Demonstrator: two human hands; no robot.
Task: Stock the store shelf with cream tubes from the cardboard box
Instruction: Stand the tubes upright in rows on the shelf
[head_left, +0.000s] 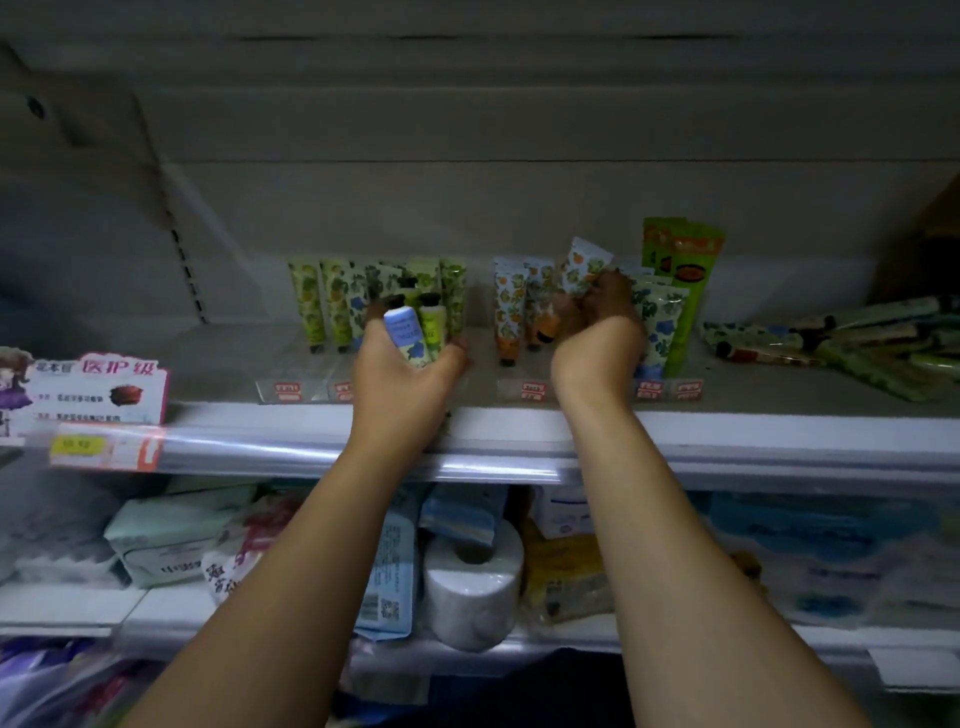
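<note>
The long white shelf (779, 431) runs under both hands. Far to the right of the right hand (597, 322) lies a heap of tubes (857, 343). Just behind the left hand (405, 379), green tubes (332, 301) stand in a row. The left hand is wrapped round a blue tube (408, 332). The right hand pinches an orange-flower tube (584, 265), tipped to one side. More orange tubes (511, 312) stand just left of that hand.

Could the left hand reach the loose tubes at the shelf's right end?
Probably not: the left hand grips a blue tube; the right hand lies between it and the loose tubes.
</note>
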